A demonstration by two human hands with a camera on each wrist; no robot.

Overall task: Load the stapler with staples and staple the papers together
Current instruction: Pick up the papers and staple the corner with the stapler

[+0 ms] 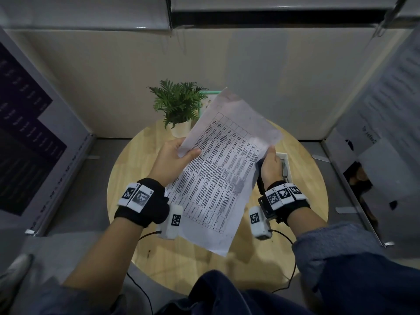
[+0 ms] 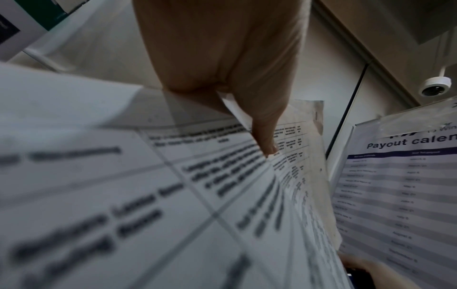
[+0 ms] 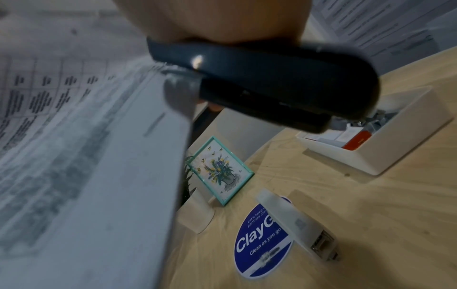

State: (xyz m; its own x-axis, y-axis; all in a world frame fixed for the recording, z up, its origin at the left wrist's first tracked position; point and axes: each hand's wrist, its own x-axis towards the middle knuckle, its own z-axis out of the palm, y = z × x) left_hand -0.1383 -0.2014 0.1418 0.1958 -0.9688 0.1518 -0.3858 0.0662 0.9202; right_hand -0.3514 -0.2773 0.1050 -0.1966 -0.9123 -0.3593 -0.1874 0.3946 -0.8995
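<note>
Printed papers (image 1: pixel 218 178) with a table of text hang tilted above the round wooden table (image 1: pixel 141 178). My left hand (image 1: pixel 175 158) pinches their upper left edge, thumb on top (image 2: pixel 264 136). At the papers' right edge my right hand (image 1: pixel 270 164) grips a dark blue stapler (image 3: pixel 272 86). The stapler's front end meets the edge of the papers (image 3: pixel 86 156). In the head view the stapler (image 1: pixel 260 171) is mostly hidden behind the hand and the sheet.
A white tray (image 3: pixel 395 140) with staple boxes and loose staples sits on the table to the right. A potted plant (image 1: pixel 177 103), a small framed picture (image 3: pixel 220 170), a blue round sticker (image 3: pixel 262 242) and a white adapter (image 3: pixel 296 223) lie beyond and under the papers.
</note>
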